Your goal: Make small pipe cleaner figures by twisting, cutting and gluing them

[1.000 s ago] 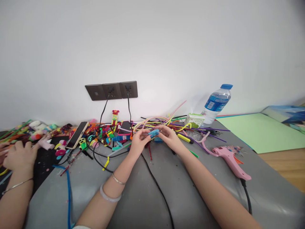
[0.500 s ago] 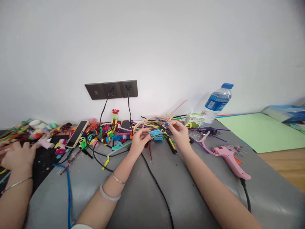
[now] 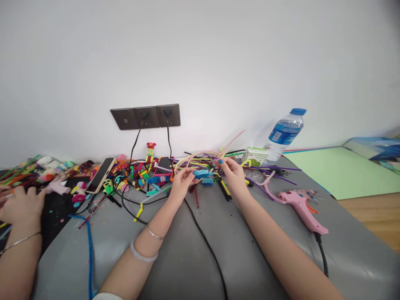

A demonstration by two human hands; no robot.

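Observation:
My left hand (image 3: 180, 185) is closed in a pinch around the left end of a fuzzy light-blue piece (image 3: 203, 172), which looks like bundled pipe cleaner. To its right, my right hand (image 3: 235, 177) pinches thumb to forefinger; whatever sits between those fingertips is too small to make out. Just below the held piece, a second blue fuzzy piece (image 3: 207, 181) shows. A yellow-and-black tool (image 3: 223, 188) lies beside my right hand. Behind both hands spreads a heap of coloured pipe cleaners (image 3: 196, 157).
A pink glue gun (image 3: 304, 211) lies at right, its cord trailing forward. Behind stand a water bottle (image 3: 284, 135) and a small green-and-white box (image 3: 254, 156). Leftward are a phone (image 3: 101, 175), craft figures and black cables (image 3: 206, 241). Another person's hand (image 3: 23, 206) works at far left.
My left thumb and fingers have shifted slightly on the blue piece, and it has turned a little. My right hand keeps its pinch almost in place. The view has barely moved.

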